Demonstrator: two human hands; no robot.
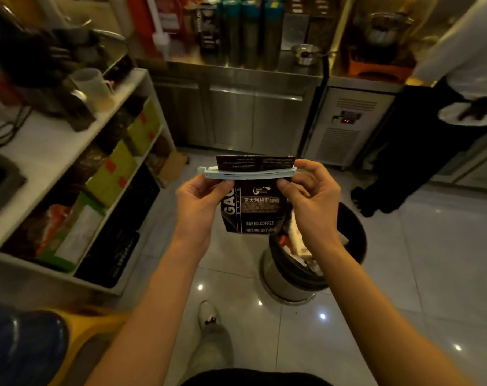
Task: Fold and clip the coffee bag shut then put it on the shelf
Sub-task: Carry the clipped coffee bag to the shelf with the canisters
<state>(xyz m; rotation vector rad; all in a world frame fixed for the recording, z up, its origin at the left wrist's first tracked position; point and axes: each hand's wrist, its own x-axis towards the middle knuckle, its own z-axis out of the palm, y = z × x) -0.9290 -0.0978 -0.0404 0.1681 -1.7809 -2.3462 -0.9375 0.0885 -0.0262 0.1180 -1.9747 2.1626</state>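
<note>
Black coffee bag (253, 210) upright, top folded, pale-blue clip (246, 173) across

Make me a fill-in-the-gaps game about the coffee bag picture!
1. The pale blue plastic clip sits across the ____ of the black coffee bag.
2. The bag is held by ____ hands: left hand, right hand.
3. Under the bag stands a round black ____, full of rubbish.

Missing words: top; two; bin

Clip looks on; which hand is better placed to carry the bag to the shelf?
Left, probably. The shelf unit stands on the person's left, nearest the left hand, which grips the coffee bag below the clip. The right hand is farther away.
</note>
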